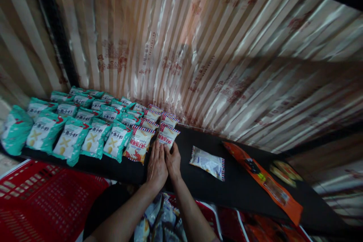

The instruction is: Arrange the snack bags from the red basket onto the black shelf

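Observation:
A white snack bag (pixel 167 136) with red lettering and a striped top edge stands at the front of a short row on the black shelf. My left hand (pixel 157 168) presses against its lower left side, the fingers long and close together. On the lower right of the same bag, my right hand (pixel 172 160) grips with bent fingers; some fingertips are hidden. Just left of my hands leans a matching snack bag (pixel 138 143). To the right, another striped-edge bag (pixel 208 163) lies flat on the shelf.
Rows of teal snack bags (pixel 68 140) fill the shelf's left part. An orange long packet (pixel 266 181) lies at the right, beside a pale yellowish packet (pixel 283 173). Red baskets (pixel 51 196) stand below the front edge; one under my arms holds several bags (pixel 161 219). A printed sheet (pixel 176 45) hangs behind.

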Demonstrator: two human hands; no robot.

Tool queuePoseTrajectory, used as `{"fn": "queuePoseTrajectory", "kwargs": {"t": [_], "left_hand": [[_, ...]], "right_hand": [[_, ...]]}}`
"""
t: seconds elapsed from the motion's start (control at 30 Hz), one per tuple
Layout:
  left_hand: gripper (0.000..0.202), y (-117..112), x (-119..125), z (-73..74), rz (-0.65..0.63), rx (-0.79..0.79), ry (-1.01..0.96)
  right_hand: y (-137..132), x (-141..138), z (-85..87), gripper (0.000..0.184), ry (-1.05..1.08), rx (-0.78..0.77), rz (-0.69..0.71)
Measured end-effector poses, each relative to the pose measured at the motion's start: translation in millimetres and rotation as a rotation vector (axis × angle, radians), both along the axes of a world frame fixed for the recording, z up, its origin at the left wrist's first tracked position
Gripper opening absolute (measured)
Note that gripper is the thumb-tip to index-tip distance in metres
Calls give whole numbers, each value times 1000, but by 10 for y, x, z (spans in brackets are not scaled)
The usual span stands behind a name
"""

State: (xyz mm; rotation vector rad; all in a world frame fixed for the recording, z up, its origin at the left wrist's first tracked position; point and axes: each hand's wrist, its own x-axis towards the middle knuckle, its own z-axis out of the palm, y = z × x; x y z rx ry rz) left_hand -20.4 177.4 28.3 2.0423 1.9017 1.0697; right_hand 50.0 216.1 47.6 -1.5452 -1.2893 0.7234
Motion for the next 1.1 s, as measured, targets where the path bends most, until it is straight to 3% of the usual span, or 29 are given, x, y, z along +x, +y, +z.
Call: {"fn": "queuePoseTrajectory", "kwargs": {"t": [0.23,0.47,0.8,0.97,1.1], "left_hand": [[51,15,-26,-9,7,40,-8],[52,14,-49,-17,-13,45,-25],[52,35,-51,-26,-20,36,-33],[55,29,-51,-25,-22,70,-32],[56,37,-47,-62,-31,76,-17]], "right_hand": [[50,27,-60,53,19,19,59],[26,27,-53,67,39,52,-8],[34,16,-34,62,30,65,23],[33,10,-37,69,16,95,-57],[72,25,-53,62,-85,171,-68]]}}
